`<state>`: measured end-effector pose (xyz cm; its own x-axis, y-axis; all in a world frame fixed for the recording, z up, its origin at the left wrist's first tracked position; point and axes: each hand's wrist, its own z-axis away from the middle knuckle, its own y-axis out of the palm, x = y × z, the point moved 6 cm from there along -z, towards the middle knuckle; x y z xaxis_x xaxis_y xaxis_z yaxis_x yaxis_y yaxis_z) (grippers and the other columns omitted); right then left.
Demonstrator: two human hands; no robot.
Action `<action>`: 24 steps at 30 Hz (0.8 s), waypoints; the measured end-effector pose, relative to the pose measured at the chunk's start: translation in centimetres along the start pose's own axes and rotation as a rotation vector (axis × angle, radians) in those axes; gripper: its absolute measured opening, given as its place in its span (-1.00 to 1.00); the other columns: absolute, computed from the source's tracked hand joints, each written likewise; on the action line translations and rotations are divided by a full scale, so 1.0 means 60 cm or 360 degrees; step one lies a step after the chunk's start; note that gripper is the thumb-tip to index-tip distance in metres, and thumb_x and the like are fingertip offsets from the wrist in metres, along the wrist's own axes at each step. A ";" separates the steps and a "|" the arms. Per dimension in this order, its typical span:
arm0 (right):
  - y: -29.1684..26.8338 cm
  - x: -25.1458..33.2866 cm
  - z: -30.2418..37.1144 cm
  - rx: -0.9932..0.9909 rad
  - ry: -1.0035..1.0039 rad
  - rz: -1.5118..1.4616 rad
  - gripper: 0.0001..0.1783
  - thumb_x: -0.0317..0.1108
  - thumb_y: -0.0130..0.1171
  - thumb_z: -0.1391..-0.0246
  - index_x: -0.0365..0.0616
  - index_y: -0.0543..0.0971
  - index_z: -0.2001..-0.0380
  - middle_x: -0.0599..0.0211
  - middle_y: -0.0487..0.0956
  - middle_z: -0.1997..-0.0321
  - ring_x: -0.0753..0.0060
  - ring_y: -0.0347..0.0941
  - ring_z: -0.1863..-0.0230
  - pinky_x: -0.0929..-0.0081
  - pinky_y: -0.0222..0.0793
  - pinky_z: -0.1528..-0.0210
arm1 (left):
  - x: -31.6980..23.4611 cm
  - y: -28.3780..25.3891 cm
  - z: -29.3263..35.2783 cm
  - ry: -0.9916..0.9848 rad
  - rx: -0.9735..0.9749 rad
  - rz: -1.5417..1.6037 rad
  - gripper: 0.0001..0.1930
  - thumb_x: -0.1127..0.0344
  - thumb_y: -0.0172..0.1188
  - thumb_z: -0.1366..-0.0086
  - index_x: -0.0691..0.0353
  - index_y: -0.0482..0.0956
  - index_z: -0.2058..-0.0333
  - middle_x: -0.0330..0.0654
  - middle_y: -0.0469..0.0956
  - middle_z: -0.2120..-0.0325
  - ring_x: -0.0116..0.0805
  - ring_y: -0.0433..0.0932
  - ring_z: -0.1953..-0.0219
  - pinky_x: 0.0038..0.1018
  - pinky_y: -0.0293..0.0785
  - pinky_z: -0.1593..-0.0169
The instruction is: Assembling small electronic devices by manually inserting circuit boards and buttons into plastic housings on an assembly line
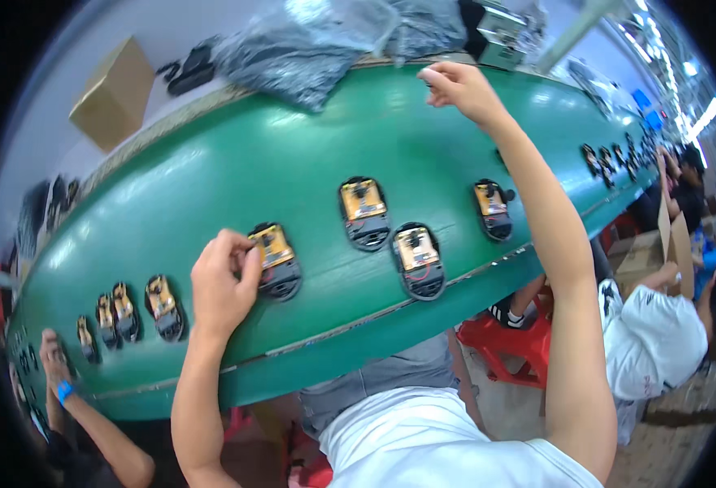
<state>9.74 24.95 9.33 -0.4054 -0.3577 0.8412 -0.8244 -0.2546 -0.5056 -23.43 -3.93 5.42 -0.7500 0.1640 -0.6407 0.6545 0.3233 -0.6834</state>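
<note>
My left hand point(226, 276) is closed, with its fingertips at the left edge of an opened computer mouse point(279, 264), a black shell with a yellowish circuit board inside. My right hand point(465, 91) reaches over the far side of the green belt. Its thumb and fingers are pinched together, and a small dark bit shows at the tips, too small to name. Between my arms lie two more opened mice, one farther off point(364, 213) and one nearer point(420, 260) with a reddish wire. Another opened mouse point(493, 210) lies beside my right forearm, a dark round part at its edge.
The green conveyor belt point(309, 163) carries several mice point(163, 307) on the left and a cluster point(610, 163) at far right. Plastic bags point(293, 65) and a cardboard box point(114, 93) stand beyond it. Co-workers' hands point(53, 358) are at the left; another person point(650, 342) sits right.
</note>
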 end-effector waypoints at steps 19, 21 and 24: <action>0.306 0.249 0.225 0.0654 -0.0713 0.0216 -0.70 -0.42 0.30 -0.15 -0.23 0.64 0.04 0.19 0.70 0.29 0.30 0.65 0.33 0.39 0.52 0.19 | -0.031 0.016 0.012 0.0126 -0.0041 0.0113 -0.78 0.41 0.37 -0.13 0.21 0.68 0.20 -0.16 0.51 0.29 -0.27 0.53 0.35 -0.39 0.51 0.25; 0.313 0.245 0.229 0.0671 -0.0535 0.0164 -0.72 -0.40 0.33 -0.12 -0.23 0.63 0.08 0.21 0.70 0.29 0.32 0.65 0.32 0.40 0.53 0.19 | -0.028 0.015 0.009 0.0115 -0.0063 0.0111 -0.78 0.40 0.38 -0.12 0.21 0.68 0.22 -0.16 0.51 0.29 -0.26 0.54 0.35 -0.38 0.51 0.24; 0.317 0.242 0.229 0.0632 -0.0462 0.0143 -0.73 -0.39 0.39 -0.07 -0.22 0.61 0.17 0.27 0.71 0.28 0.35 0.66 0.31 0.43 0.53 0.20 | -0.026 0.017 0.006 0.0125 -0.0050 0.0159 -0.80 0.40 0.38 -0.12 0.21 0.67 0.24 -0.16 0.52 0.29 -0.26 0.54 0.34 -0.38 0.50 0.24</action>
<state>-6.38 2.55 9.28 -0.2950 -0.6148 0.7315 -0.5542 -0.5135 -0.6551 -21.55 -4.17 5.57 -0.6869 0.2688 -0.6752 0.7242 0.3302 -0.6054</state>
